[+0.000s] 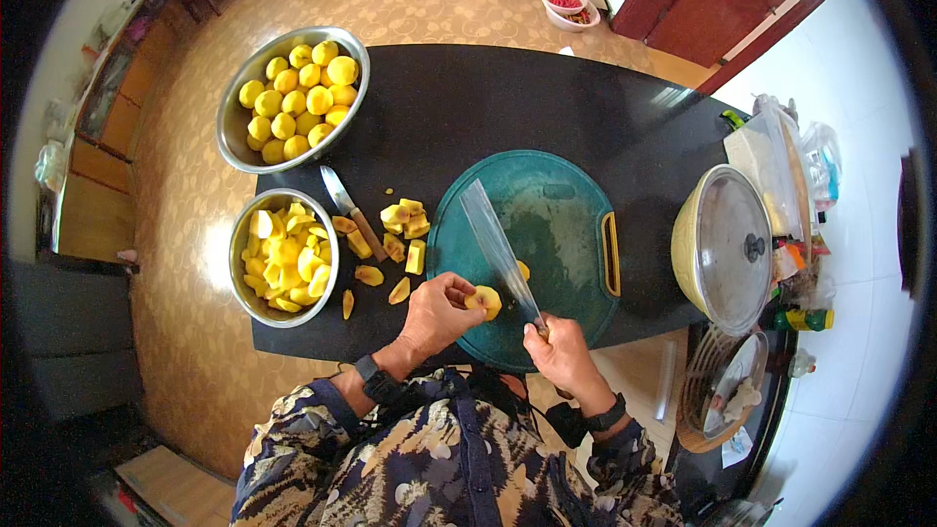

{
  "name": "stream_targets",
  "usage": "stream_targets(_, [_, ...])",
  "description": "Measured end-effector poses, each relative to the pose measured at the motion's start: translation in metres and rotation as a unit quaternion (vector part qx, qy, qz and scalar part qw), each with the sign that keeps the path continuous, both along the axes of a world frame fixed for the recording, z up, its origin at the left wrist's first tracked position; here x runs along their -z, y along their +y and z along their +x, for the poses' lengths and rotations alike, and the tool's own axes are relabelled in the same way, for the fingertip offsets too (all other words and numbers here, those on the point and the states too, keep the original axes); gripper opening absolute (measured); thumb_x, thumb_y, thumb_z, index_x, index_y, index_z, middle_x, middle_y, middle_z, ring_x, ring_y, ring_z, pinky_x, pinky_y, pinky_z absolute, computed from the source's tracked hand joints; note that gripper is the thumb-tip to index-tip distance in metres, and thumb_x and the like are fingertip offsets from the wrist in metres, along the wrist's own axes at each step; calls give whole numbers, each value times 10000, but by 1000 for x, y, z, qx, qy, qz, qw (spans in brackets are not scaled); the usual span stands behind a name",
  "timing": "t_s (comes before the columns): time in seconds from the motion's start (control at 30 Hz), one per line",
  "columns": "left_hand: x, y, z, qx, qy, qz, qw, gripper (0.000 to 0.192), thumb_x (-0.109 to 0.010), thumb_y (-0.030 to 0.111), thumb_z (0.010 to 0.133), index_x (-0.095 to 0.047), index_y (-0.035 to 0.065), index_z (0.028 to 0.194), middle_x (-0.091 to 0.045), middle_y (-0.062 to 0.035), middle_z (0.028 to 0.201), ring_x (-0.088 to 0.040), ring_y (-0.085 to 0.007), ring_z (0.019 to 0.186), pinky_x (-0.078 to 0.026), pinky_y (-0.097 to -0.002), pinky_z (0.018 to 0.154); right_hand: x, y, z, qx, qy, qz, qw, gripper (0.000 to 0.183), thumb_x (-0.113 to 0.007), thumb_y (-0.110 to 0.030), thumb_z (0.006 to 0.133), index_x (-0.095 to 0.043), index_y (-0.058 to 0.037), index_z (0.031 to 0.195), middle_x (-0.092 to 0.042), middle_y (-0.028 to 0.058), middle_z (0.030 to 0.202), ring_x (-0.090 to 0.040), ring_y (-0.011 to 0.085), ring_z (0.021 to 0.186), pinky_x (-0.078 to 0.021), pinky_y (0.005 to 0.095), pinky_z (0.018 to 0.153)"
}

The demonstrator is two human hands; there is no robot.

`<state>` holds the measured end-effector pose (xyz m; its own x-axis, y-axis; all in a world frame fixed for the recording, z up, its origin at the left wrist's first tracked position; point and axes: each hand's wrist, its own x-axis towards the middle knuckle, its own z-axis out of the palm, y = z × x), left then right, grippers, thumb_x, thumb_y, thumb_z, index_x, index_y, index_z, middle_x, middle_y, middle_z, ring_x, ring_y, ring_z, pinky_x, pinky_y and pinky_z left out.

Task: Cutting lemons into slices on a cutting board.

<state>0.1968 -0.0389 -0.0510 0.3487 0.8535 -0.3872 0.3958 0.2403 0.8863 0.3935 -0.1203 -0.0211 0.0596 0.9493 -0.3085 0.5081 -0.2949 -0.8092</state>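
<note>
Between the fingers of my left hand is a cut piece of peeled yellow fruit, held over the near left part of a round green cutting board. My right hand grips the handle of a broad kitchen cleaver, its blade slanting up and left above the board. Partly hidden behind the blade, another yellow piece lies on the board. Left of the board, several cut chunks with brownish core marks rest on the black countertop.
A steel bowl of sliced fruit and a larger basin of whole peeled fruit stand at the left. Beside the slices lies a wooden-handled knife. At the right are a lidded pot and plastic bags.
</note>
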Motion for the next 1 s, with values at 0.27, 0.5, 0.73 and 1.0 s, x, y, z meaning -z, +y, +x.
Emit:
stream_targets(0.27, [11, 4, 5, -99, -98, -114, 984, 290, -751, 140, 776, -599, -73, 901, -678, -126, 793, -670, -156, 655, -550, -269, 593, -24, -12, -7, 1, 8, 16, 1000, 160, -565, -132, 892, -574, 24, 857, -472, 118, 589, -442, 160, 505, -396, 332, 498])
stream_targets(0.5, [10, 9, 7, -147, -145, -176, 962, 284, -748, 153, 808, -592, -75, 875, -664, -136, 773, -679, -172, 671, -575, -273, 590, -41, -32, -9, -29, -61, 59, 996, 339, -577, -108, 880, -591, 0, 1200, -653, 212, 797, -656, 332, 688, -522, 388, 624])
stream_targets(0.73, [3, 10, 8, -102, -71, -70, 990, 307, -804, 165, 753, -649, -57, 897, -683, -107, 773, -670, -147, 658, -557, -277, 577, -24, -43, -10, -114, -169, 122, 971, 462, -626, -120, 833, -535, 14, 1266, -661, 206, 863, -664, 329, 746, -532, 413, 644])
stream_targets(1.0, [28, 4, 8, -122, -165, -56, 977, 296, -822, 146, 725, -663, -40, 893, -680, -79, 753, -653, -121, 647, -547, -275, 570, -25, -37, -19, -119, -207, 44, 970, 509, -633, -127, 817, -511, 49, 1278, -645, 203, 792, -648, 338, 700, -521, 422, 623])
